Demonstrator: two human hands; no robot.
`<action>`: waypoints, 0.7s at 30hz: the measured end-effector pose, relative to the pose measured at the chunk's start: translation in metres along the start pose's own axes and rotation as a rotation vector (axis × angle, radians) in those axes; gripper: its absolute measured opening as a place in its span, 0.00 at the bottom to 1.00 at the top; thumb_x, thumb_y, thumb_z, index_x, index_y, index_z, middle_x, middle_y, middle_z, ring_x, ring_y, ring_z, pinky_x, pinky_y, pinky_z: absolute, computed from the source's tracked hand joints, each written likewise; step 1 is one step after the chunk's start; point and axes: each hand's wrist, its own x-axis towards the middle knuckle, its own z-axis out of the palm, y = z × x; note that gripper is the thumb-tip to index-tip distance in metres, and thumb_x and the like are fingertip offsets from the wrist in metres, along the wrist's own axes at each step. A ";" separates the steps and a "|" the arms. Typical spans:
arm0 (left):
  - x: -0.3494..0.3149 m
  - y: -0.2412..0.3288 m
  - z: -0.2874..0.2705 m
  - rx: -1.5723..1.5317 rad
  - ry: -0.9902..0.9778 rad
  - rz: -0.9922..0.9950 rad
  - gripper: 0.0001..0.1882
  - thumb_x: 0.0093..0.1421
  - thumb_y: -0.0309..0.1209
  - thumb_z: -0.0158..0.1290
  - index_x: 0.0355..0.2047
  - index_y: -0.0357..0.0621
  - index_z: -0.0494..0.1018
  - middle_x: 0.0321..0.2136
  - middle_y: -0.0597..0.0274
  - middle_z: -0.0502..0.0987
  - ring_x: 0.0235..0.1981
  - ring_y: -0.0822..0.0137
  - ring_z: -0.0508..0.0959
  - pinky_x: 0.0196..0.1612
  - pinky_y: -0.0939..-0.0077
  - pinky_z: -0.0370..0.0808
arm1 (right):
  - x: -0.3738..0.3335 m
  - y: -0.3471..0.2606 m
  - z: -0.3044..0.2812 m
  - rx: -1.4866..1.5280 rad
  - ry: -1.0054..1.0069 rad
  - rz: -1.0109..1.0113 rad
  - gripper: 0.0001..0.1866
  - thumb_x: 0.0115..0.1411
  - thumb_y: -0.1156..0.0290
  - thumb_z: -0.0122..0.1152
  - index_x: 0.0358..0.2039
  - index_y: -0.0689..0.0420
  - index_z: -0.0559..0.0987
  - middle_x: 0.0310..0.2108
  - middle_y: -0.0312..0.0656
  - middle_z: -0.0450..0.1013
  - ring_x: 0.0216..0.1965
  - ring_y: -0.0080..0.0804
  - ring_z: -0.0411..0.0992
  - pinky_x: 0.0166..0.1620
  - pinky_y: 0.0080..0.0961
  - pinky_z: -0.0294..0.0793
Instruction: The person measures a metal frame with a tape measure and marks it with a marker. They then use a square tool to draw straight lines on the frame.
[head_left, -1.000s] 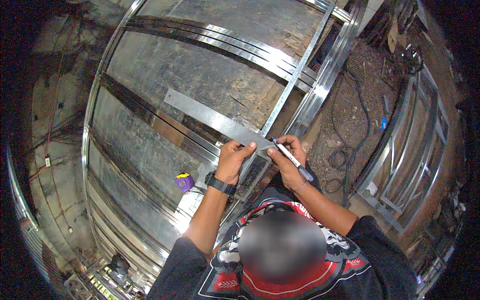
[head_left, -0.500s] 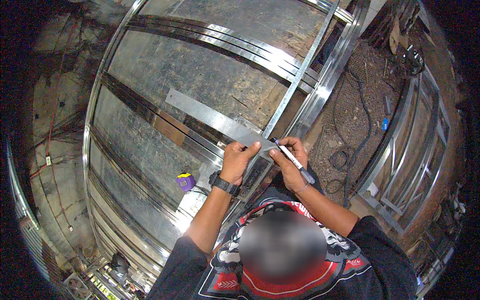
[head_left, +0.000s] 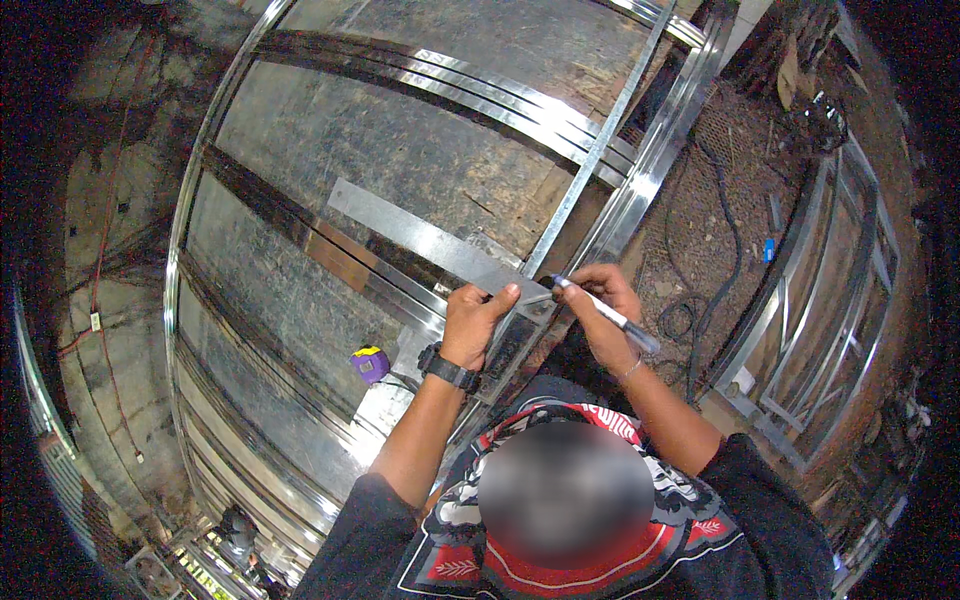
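Observation:
My left hand [head_left: 474, 325], below a black wrist watch, is closed on the near end of a wide flat steel ruler [head_left: 410, 233], thumb on top. This ruler lies slantwise over the metal frame [head_left: 560, 108], with a hole at its far end. In my right hand [head_left: 606, 310] is a white marker pen [head_left: 622, 321] with a dark barrel end. Its tip points up and left, close to the ruler's near end and a narrow galvanised bar [head_left: 597, 160]. Whether the tip touches metal I cannot tell.
A purple and yellow tape measure [head_left: 370, 364] rests left of my left forearm. Shiny metal bars cross the dark sheet [head_left: 400, 130]. Right of the frame, a black cable [head_left: 735, 235] lies on rough ground near a blue object [head_left: 769, 250] and another metal frame [head_left: 785, 310].
My right hand has moved a little right and up with the marker pen, away from the ruler's end. My left hand stays in place; the ruler has hardly shifted.

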 end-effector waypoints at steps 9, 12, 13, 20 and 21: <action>-0.004 0.004 0.003 -0.075 0.004 -0.029 0.10 0.62 0.34 0.64 0.31 0.39 0.82 0.27 0.67 0.82 0.26 0.77 0.77 0.31 0.78 0.72 | 0.011 -0.007 0.008 -0.154 -0.087 0.042 0.09 0.61 0.68 0.69 0.37 0.58 0.81 0.31 0.34 0.78 0.34 0.18 0.75 0.38 0.21 0.75; 0.001 -0.007 -0.002 -0.088 -0.018 -0.011 0.09 0.63 0.33 0.63 0.34 0.39 0.82 0.30 0.65 0.84 0.29 0.75 0.79 0.33 0.77 0.75 | 0.010 -0.002 0.008 -0.153 -0.105 0.039 0.08 0.61 0.68 0.69 0.37 0.58 0.81 0.30 0.35 0.78 0.33 0.19 0.75 0.37 0.21 0.75; 0.004 -0.012 -0.004 -0.105 -0.028 0.002 0.09 0.63 0.32 0.63 0.35 0.39 0.82 0.31 0.65 0.84 0.29 0.75 0.80 0.34 0.77 0.75 | 0.010 -0.001 0.008 -0.148 -0.109 0.047 0.08 0.61 0.68 0.69 0.37 0.58 0.81 0.30 0.35 0.78 0.33 0.19 0.75 0.37 0.21 0.75; 0.002 -0.009 -0.003 -0.079 -0.020 -0.010 0.09 0.63 0.32 0.63 0.36 0.39 0.82 0.32 0.64 0.84 0.30 0.74 0.80 0.35 0.76 0.76 | 0.007 -0.006 -0.001 -0.190 -0.092 0.094 0.08 0.63 0.70 0.67 0.38 0.59 0.79 0.32 0.35 0.78 0.33 0.19 0.75 0.36 0.20 0.75; 0.004 -0.011 -0.006 -0.030 -0.021 0.001 0.09 0.62 0.32 0.63 0.36 0.39 0.82 0.31 0.64 0.84 0.30 0.74 0.80 0.34 0.77 0.76 | 0.006 -0.006 0.000 -0.142 -0.066 0.073 0.08 0.62 0.68 0.68 0.37 0.58 0.80 0.31 0.35 0.78 0.33 0.19 0.75 0.36 0.21 0.75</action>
